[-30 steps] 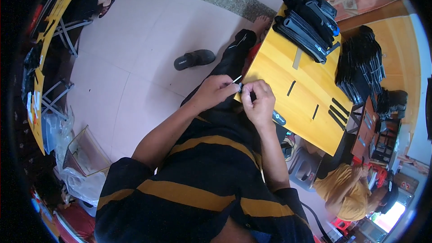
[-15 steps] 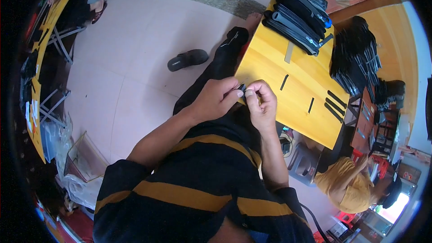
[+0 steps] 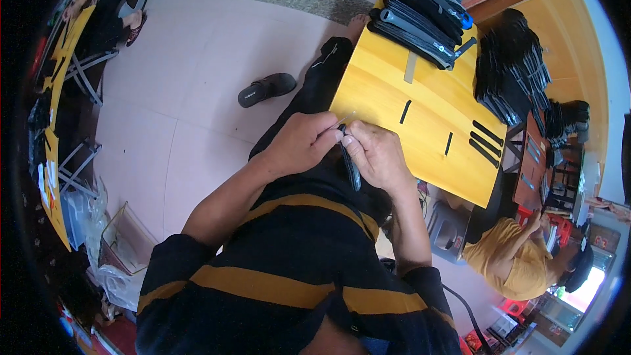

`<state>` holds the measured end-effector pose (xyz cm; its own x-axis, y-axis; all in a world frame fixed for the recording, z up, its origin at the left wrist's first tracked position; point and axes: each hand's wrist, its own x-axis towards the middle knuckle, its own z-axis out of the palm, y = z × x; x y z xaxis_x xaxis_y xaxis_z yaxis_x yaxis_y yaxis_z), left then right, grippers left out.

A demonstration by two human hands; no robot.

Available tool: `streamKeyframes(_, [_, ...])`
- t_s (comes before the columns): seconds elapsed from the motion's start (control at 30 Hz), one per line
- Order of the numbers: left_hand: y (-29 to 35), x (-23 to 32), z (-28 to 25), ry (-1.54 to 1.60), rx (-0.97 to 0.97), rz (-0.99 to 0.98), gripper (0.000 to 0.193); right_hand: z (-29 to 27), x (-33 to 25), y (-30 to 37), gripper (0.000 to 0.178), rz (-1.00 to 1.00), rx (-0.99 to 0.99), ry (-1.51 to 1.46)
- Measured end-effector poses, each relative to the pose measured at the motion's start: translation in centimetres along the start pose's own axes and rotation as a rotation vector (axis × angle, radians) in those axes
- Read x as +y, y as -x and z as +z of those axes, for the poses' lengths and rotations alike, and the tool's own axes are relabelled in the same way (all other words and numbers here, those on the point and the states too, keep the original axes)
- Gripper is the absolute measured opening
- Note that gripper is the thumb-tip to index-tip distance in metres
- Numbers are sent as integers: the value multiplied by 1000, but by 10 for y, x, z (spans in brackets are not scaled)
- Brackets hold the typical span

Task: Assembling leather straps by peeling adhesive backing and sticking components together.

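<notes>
My left hand (image 3: 303, 142) and my right hand (image 3: 376, 155) meet just off the near edge of a yellow table (image 3: 381, 92). Together they pinch a narrow black strap (image 3: 350, 165) that hangs down from my right fingers. A thin pale sliver (image 3: 344, 119) sticks out from my left fingertips toward the table. Several loose black strips (image 3: 486, 142) lie on the tabletop to the right.
A pile of black straps and bags (image 3: 420, 6) covers the table's far end, with more black goods (image 3: 516, 79) beyond it. A black sandal (image 3: 266, 89) lies on the tiled floor. A person in a yellow shirt (image 3: 513, 256) sits at the lower right. Folding stands (image 3: 79, 79) line the left.
The view has shifted slightly. My hands stay together on the strap, with only small finger movement.
</notes>
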<state>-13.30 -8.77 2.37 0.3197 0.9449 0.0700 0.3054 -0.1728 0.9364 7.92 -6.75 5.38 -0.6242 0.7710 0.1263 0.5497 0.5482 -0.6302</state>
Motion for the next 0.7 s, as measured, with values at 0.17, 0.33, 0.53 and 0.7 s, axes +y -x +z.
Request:
streamKeyframes(0.17, [-1, 7, -1, 57, -21, -38, 23, 14, 8, 2, 17, 5, 108, -239])
streamKeyframes(0.33, [1, 8, 5, 132, 0, -172, 28, 42, 6, 16, 19, 185, 296, -468])
streamKeyframes(0.53, [9, 13, -3, 461, -102, -479, 32, 56, -2, 22, 21, 176, 420, -579])
streamKeyframes(0.7, [6, 17, 1, 367, -111, -370, 33, 48, -7, 15, 20, 10, 411, -450])
